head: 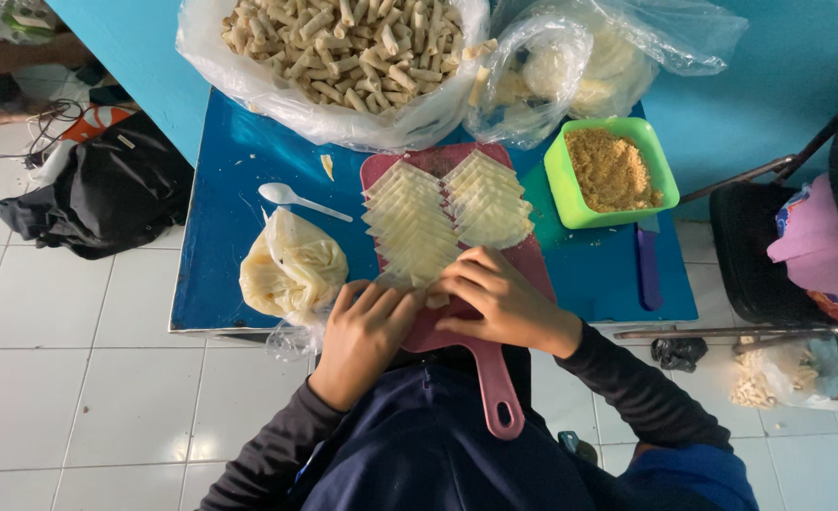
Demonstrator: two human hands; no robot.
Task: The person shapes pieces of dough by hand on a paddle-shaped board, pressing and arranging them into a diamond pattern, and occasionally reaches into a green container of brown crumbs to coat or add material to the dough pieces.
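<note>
Clear plastic bags [334, 104] atop blue table [220, 208]
</note>
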